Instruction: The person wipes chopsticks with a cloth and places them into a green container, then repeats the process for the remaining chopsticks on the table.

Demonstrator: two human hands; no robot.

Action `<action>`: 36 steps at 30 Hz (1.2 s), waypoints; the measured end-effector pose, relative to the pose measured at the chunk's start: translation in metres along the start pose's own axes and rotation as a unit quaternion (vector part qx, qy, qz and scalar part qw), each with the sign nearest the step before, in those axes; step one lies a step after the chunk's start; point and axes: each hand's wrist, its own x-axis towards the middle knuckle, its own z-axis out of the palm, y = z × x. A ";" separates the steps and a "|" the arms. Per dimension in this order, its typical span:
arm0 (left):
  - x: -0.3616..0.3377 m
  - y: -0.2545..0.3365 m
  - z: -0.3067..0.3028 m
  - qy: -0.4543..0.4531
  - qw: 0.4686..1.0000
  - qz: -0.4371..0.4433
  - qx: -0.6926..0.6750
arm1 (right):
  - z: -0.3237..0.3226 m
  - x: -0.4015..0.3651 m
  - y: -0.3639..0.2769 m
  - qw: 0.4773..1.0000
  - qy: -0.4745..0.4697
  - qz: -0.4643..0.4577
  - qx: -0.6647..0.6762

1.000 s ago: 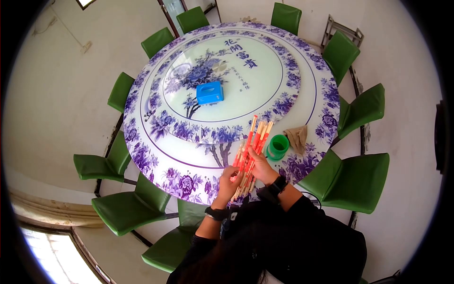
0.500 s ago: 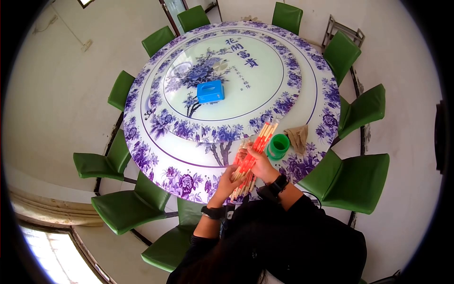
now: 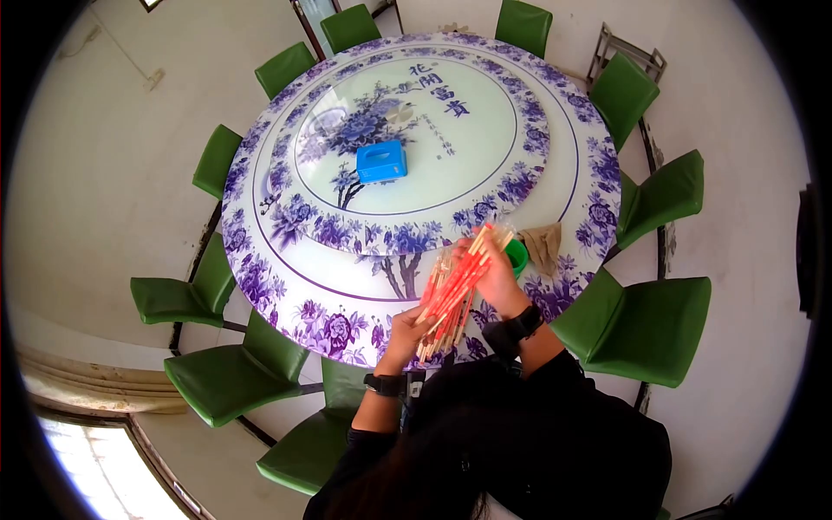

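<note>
Over the near edge of the table, several pale wooden chopsticks (image 3: 458,286) with red paper bands and clear plastic wrappers slant up to the right. Their lower part is gripped by my left hand (image 3: 406,336), its fingers closed round them. At their upper ends my right hand (image 3: 497,279) is closed, fingers wrapped on the sticks and the plastic. More wrapped chopsticks lie under the held ones, partly covered. Just behind my right hand stands a green plastic container (image 3: 517,255), mostly hidden by it. A crumpled brown cloth (image 3: 543,248) rests beside the container.
The round table (image 3: 347,290) has a purple floral pattern and carries a glass turntable (image 3: 468,165). On the turntable sits a blue box (image 3: 381,162) with a slot on top. Green chairs (image 3: 637,325) ring the table, several close to my sides. A metal frame (image 3: 620,56) stands by the wall.
My right hand has slid up the chopsticks to their upper ends and now covers more of the green container. My left hand keeps its hold lower down. The view has shifted slightly.
</note>
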 end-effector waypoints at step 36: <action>0.023 -0.040 -0.006 0.057 0.992 -0.060 -0.098 | -0.001 -0.006 0.012 0.993 0.086 -0.022 0.077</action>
